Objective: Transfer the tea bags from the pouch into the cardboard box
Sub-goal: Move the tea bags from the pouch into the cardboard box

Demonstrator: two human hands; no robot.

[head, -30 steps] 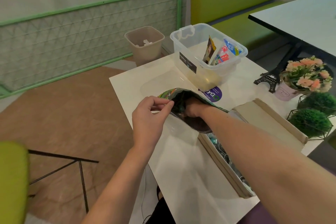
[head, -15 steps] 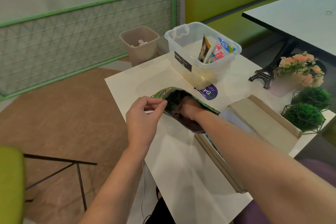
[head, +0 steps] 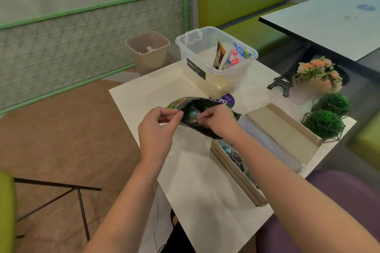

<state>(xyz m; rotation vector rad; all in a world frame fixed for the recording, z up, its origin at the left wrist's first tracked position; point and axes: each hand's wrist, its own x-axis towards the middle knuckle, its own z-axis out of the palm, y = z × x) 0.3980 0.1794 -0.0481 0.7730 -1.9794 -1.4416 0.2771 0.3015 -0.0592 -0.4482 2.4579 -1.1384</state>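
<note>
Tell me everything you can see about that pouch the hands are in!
The pouch looks like a soft foil bag, colourful green print outside, dark inside. It lies on the white table with its mouth open toward the camera, beside the cardboard box. The left hand pinches its rim. The right hand is at the opening, pinching something small. Teal tea bags show inside.

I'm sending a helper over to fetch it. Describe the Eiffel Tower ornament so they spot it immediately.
Go to the white table and look along its far right edge, behind the open cardboard box. The Eiffel Tower ornament stands beside the pink flower pot; it is the only black lattice figure there.
</note>
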